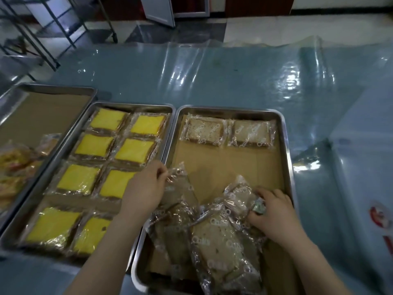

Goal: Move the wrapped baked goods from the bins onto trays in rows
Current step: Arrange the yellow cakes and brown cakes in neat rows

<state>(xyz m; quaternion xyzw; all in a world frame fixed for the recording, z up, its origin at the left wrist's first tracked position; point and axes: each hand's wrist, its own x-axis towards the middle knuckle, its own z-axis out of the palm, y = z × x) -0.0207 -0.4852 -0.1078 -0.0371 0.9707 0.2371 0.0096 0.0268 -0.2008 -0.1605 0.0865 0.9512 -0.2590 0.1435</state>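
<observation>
We count three metal trays: a left tray (53,87), a middle tray (131,104) and a right tray (287,145). The middle tray carries eight yellow wrapped cakes (93,143), four rows of two. The right tray has two brown wrapped slices (203,130) laid flat, plus a heap (219,237) of more, which we cannot count exactly. The left tray's packets (14,162) are too blurred to count.

Dim, cool indoor light, brightest on the far floor (297,24). White glare streaks the plastic sheet (276,81) far and right. The left tray (53,88) and its contents are blurred, and straight edges bow toward the frame's corners.
</observation>
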